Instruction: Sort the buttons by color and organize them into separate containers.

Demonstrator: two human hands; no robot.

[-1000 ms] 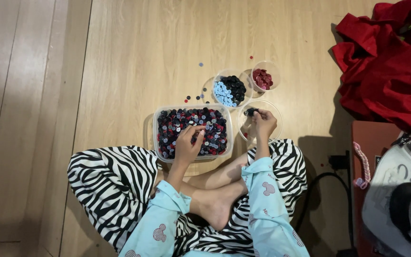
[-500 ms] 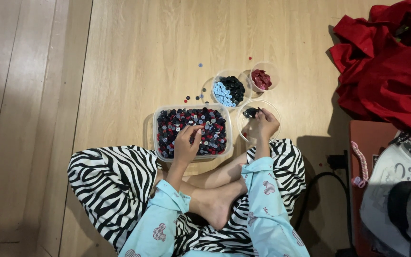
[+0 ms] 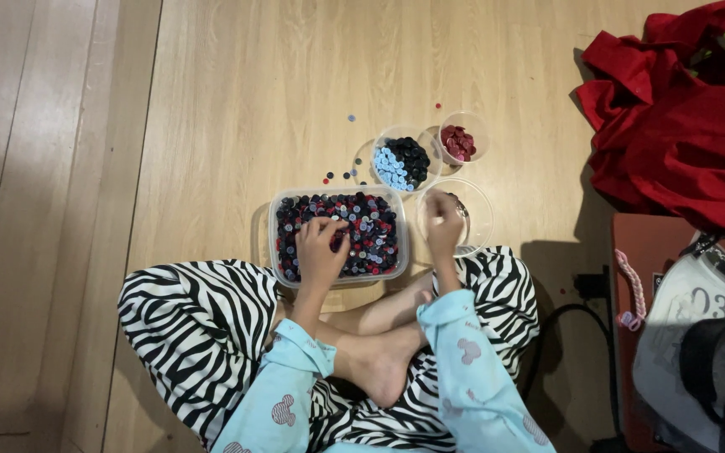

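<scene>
I sit cross-legged on a wooden floor in zebra-striped trousers. A clear rectangular tub (image 3: 273, 235) full of mixed dark, red and blue buttons rests in front of my knees. My left hand (image 3: 319, 249) lies in the tub, fingertips pinching among the buttons. My right hand (image 3: 443, 220) hovers over a clear round bowl (image 3: 481, 220) to the right, fingers bunched; what it holds is hidden. Behind stand a round bowl of blue and black buttons (image 3: 403, 161) and a small cup of dark red buttons (image 3: 461, 143).
A few loose buttons (image 3: 339, 174) lie on the floor left of the bowls. A heap of red cloth (image 3: 681, 126) fills the upper right. A reddish-brown box with a white bag (image 3: 698, 310) sits at the right, with a black cable (image 3: 560, 327) beside my knee.
My right hand has drifted left and down over the round bowl. My left hand stays in the tub, fingers shifting among the buttons.
</scene>
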